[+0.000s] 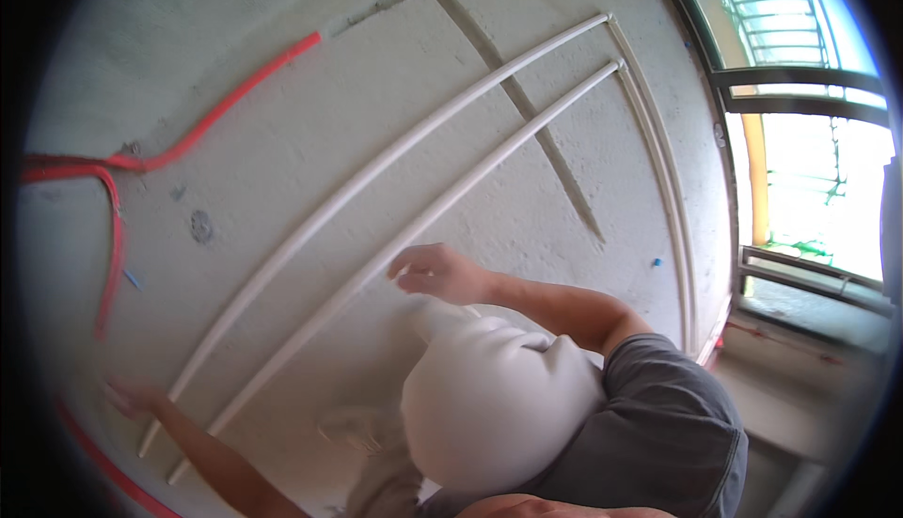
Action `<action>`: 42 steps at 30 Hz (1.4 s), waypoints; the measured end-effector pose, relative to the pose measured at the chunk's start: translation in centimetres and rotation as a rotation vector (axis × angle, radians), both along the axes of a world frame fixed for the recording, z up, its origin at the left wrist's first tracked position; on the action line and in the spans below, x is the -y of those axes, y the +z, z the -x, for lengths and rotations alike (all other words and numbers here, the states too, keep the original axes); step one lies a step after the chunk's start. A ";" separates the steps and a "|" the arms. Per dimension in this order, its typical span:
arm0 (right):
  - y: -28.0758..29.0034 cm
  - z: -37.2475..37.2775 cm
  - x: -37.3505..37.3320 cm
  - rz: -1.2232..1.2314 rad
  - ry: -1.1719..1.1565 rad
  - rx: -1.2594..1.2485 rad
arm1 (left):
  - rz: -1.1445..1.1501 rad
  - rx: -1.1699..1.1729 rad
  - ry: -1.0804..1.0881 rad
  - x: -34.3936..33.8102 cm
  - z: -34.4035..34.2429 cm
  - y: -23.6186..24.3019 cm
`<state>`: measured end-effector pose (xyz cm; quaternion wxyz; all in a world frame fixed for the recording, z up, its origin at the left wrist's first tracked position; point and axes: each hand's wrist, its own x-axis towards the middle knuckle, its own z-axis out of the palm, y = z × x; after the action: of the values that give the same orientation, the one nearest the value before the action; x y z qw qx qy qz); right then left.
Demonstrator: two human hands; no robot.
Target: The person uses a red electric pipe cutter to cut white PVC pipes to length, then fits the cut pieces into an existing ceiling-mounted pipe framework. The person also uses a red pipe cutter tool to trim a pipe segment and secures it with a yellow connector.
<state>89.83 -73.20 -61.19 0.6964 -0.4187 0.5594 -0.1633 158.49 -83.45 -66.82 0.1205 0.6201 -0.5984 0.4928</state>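
My left hand (pixel 134 396) reaches out at the lower left, blurred, its fingers seemingly stretched out and holding nothing I can see. Beside it are the lower ends of two long white pipes, an outer pipe (pixel 372 165) and an inner pipe (pixel 451 196), running diagonally along the grey wall (pixel 310 123). My right hand (pixel 440 272) is raised near the middle of the inner pipe. Its fingers are loosely curled with a gap between them, and nothing shows in them. Whether it touches the pipe I cannot tell. Below it bulges a smooth white rounded thing (pixel 499 405) of unclear kind.
Red conduit (pixel 212 123) branches on the left, and another red length (pixel 113 466) curves at the lower left. Narrow grooves (pixel 555 156) are cut into the wall. Both pipes turn downward near the dark-framed window (pixel 800 76) at right. A small blue piece (pixel 657 262) sits near them.
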 end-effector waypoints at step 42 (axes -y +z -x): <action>65.2 -16.4 -66.6 -0.555 -1.043 -0.727 | -2.069 -0.701 0.068 -19.5 17.0 68.4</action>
<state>106.18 -6.59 4.00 0.3765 0.0705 0.9067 -0.1768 141.47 -63.96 1.61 -0.3088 0.5435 -0.6381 -0.4494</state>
